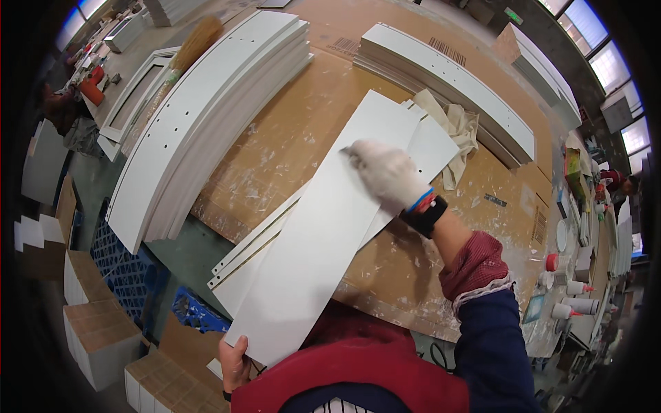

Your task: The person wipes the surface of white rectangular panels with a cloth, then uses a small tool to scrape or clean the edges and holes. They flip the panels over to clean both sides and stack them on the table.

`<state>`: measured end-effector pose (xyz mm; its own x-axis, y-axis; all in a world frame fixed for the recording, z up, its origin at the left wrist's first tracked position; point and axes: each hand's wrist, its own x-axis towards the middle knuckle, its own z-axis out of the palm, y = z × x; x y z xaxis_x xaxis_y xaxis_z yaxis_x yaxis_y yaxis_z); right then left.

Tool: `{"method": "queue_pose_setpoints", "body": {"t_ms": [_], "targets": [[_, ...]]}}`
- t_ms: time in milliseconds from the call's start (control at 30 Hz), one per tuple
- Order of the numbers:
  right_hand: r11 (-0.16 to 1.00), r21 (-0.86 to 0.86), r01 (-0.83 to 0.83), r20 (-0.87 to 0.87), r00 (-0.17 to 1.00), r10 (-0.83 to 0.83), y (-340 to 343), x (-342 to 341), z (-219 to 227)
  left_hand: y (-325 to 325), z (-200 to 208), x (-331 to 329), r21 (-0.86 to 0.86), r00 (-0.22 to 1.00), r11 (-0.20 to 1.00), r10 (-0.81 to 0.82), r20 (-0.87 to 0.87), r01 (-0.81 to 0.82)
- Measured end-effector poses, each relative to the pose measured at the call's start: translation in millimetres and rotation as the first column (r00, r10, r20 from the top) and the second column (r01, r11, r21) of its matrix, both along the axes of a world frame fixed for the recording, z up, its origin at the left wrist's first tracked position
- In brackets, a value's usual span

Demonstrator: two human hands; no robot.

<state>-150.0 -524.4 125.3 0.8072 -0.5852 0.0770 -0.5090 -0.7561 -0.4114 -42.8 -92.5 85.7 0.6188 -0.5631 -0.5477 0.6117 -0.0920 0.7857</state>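
A long white board (313,227) lies slantwise in front of me, its near end close to my body. My left hand (235,361), bare, grips the near left corner with the thumb on top. On the board's upper part rests my right hand (385,172), in a white glove, its fingers closed. A small dark tip (345,150) shows at those fingers; what it belongs to is hidden. Under this board lie other white panels (435,146) at a crossing angle, with small dark holes near their ends. A crumpled cream cloth (458,141) lies beside their far end.
A stack of curved white panels (200,103) stands at left, another stack (447,89) at the far right. Cardboard (275,144) flecked with white covers the table. A straw-coloured brush (197,43) leans behind the left stack. Bottles (578,288) stand at right; other people are beyond.
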Motion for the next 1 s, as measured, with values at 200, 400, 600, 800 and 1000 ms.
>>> {"method": "queue_pose_setpoints", "body": {"t_ms": [200, 400, 600, 800, 1000], "targets": [[0.908, -0.256, 0.331, 0.050, 0.943, -0.329, -130.5, -56.6, -3.5, -3.1, 0.6, 4.3, 0.056, 0.999, 0.998, 0.037, 0.016, -0.037], [0.850, -0.227, 0.475, -0.005, 0.873, -0.488, -157.2, -60.5, 14.1, -2.2, 10.7, -5.3, 0.069, 0.993, 0.997, -0.008, -0.118, 0.016], [0.975, 0.093, -0.202, -0.130, 0.968, 0.213, -49.6, 31.0, 31.2, -12.2, 21.5, -10.5, 0.088, 0.979, 0.987, -0.117, -0.168, 0.133], [0.933, -0.356, 0.047, -0.172, 0.978, -0.115, -128.8, 35.9, 15.9, -5.2, 18.3, -12.4, 0.021, 0.983, 0.990, -0.136, -0.119, 0.140], [0.914, -0.386, 0.127, -0.147, 0.969, -0.197, -192.4, -6.1, -6.9, 3.7, -2.6, -20.8, 0.127, 0.931, 0.989, 0.112, -0.348, -0.072]]}}
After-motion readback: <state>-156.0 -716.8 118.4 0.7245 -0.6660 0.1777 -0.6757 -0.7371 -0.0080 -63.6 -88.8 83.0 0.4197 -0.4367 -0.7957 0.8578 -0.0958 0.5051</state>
